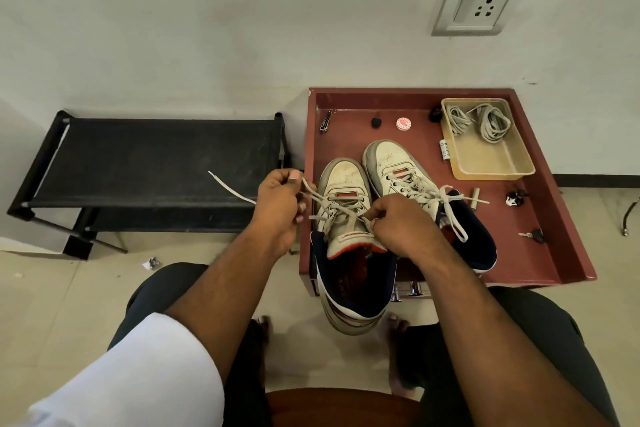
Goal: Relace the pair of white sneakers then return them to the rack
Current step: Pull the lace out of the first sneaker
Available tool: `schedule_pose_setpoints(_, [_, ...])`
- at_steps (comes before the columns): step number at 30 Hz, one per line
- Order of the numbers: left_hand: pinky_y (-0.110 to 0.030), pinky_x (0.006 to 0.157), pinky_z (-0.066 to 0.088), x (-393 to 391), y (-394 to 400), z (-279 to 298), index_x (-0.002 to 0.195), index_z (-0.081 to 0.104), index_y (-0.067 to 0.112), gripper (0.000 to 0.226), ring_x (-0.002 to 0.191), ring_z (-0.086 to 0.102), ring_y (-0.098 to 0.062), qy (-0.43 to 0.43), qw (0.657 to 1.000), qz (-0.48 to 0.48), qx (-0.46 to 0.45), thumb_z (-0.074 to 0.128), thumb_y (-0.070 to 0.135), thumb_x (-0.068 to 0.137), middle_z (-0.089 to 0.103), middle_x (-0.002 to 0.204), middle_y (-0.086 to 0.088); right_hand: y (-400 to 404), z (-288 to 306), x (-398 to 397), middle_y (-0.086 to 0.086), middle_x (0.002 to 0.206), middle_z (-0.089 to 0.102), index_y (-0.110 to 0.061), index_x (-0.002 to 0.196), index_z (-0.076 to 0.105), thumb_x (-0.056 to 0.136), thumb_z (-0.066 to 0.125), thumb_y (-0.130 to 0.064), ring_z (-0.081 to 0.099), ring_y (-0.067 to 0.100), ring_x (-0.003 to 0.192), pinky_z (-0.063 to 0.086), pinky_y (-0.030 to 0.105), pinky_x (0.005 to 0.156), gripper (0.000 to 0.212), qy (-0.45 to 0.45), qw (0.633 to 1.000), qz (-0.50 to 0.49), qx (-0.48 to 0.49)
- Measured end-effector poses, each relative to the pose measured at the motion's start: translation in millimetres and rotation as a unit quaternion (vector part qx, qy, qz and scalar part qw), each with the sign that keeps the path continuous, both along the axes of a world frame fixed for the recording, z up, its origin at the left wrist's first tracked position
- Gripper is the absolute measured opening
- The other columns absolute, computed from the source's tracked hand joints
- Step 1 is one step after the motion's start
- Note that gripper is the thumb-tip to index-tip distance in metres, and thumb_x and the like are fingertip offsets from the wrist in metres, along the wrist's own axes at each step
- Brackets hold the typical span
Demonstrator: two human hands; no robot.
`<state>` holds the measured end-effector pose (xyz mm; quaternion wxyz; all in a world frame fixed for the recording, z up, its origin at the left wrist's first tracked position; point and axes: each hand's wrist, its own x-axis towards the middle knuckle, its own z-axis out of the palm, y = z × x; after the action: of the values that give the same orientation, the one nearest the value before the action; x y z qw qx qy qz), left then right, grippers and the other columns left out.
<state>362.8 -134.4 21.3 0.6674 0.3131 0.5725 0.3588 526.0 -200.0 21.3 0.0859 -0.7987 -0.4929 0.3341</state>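
My left hand (277, 208), fingers curled, pinches a flat off-white lace (230, 187) whose stiff tip trails out to that hand's far left, over the rack. My right hand (398, 222), fingers curled, pinches the other run of the same lace just above the tongue of the left sneaker (346, 218). Left sneaker: white leather, scuffed and greyed at the rounded toe, perforated vamp, red tab, navy padded lining, striped sole; it lies between my two hands, heel overhanging the near edge of the bench (554, 218). Right sneaker (398, 166): same make, laced and loosely knotted, just beyond and to the right of my right hand, touching its mate. Bench: a low, reddish-brown, glossy, raised-rim top, metal drawer pulls showing below its near edge. Beyond my right hand on it: a translucent amber rectangular plastic tray (491, 163) holding two coiled grey laces (481, 120), a small round red-and-white tin (403, 123), a nail clipper (325, 123), a small white cylinder (444, 150); to the right, a key (533, 236). Rack (156, 156): black tube frame, black fabric shelves, left of my left hand, against the wall. Wall: matt off-white, with a grey switch-and-socket plate (479, 5). Floor: pale beige tiles.
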Motion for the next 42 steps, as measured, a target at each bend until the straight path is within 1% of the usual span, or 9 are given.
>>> schedule_pose_setpoints(4, [-0.021,0.042,0.025,4,-1,3,0.101,0.051,0.013,0.016,0.044,0.031,-0.006,-0.018,0.997,-0.069,-0.006,0.038,0.019,0.106,0.043,0.065,0.002,16,4,-7,-0.001,0.089,0.067,-0.020,0.092,0.066,0.080,0.057,-0.019,0.062,0.022,0.085,0.055,0.039,0.080,0.015,-0.050,0.998,0.039,-0.011])
schedule_pose_setpoints(6, [-0.020,0.046,0.038,2,1,2,0.100,0.054,0.012,0.016,0.048,0.046,-0.004,0.098,0.983,-0.132,0.081,0.045,0.025,0.104,0.051,0.069,0.002,16,1,-9,-0.003,0.083,0.065,-0.022,0.087,0.065,0.079,0.061,-0.027,0.063,0.022,0.082,0.054,0.038,0.078,0.010,-0.047,0.998,0.041,0.000])
schedule_pose_setpoints(10, [-0.028,0.082,0.053,-7,10,0,0.089,0.062,0.025,0.017,0.095,0.058,-0.007,0.297,0.866,-0.338,0.217,0.077,0.030,0.082,0.063,0.101,0.009,9,-1,1,-0.007,0.084,0.066,-0.026,0.087,0.067,0.079,0.073,-0.027,0.063,0.015,0.080,0.055,0.037,0.078,0.010,-0.020,0.999,0.038,0.029])
schedule_pose_setpoints(14, [-0.033,0.091,0.051,-11,14,5,0.094,0.075,0.018,0.014,0.094,0.057,-0.006,0.330,0.819,-0.422,0.204,0.078,0.023,0.081,0.063,0.097,0.010,-1,-1,7,-0.010,0.084,0.064,-0.026,0.094,0.068,0.082,0.072,-0.022,0.063,0.013,0.083,0.053,0.033,0.079,0.013,0.016,0.998,0.036,0.056])
schedule_pose_setpoints(23, [-0.028,0.081,0.048,-27,20,-14,0.094,0.057,0.020,0.008,0.092,0.053,-0.014,0.395,0.840,-0.204,0.312,0.051,0.020,0.100,0.048,0.104,0.003,-6,0,1,-0.004,0.107,0.070,-0.027,0.113,0.068,0.089,0.066,-0.028,0.063,0.018,0.098,0.049,0.031,0.083,0.024,-0.076,0.993,0.075,0.054])
schedule_pose_setpoints(28, [-0.023,0.069,0.044,-34,28,-10,0.109,0.056,0.018,0.015,0.086,0.054,-0.010,0.245,0.950,0.074,0.179,0.044,0.024,0.104,0.057,0.096,0.004,-5,-4,3,-0.003,0.099,0.071,-0.024,0.104,0.071,0.087,0.069,-0.019,0.062,0.013,0.089,0.046,0.024,0.077,0.018,-0.035,0.996,0.044,0.064])
schedule_pose_setpoints(35, [-0.018,0.072,0.044,-42,35,-21,0.111,0.047,0.019,0.008,0.090,0.053,-0.010,0.149,0.945,0.287,0.040,0.046,0.022,0.104,0.051,0.097,0.004,-2,-8,2,-0.001,0.097,0.070,-0.019,0.102,0.071,0.087,0.066,-0.011,0.063,0.014,0.088,0.050,0.026,0.081,0.017,-0.018,0.997,0.020,0.072])
schedule_pose_setpoints(38, [-0.042,0.099,0.048,-40,30,-24,0.121,0.047,0.029,0.033,0.113,0.050,-0.017,0.286,0.941,0.119,0.137,0.064,0.023,0.094,0.048,0.125,0.002,-1,-9,1,0.001,0.096,0.071,-0.016,0.102,0.071,0.087,0.065,-0.010,0.064,0.016,0.088,0.053,0.030,0.083,0.017,-0.014,0.998,0.013,0.065])
schedule_pose_setpoints(42, [-0.058,0.118,0.015,-9,12,-19,0.112,0.066,0.041,0.029,0.147,0.016,-0.022,0.379,0.815,-0.300,0.319,0.072,0.032,0.086,0.030,0.155,0.008,0,-9,0,0.002,0.093,0.071,-0.015,0.097,0.072,0.085,0.065,-0.008,0.065,0.018,0.089,0.054,0.034,0.085,0.016,-0.017,0.997,0.006,0.070])
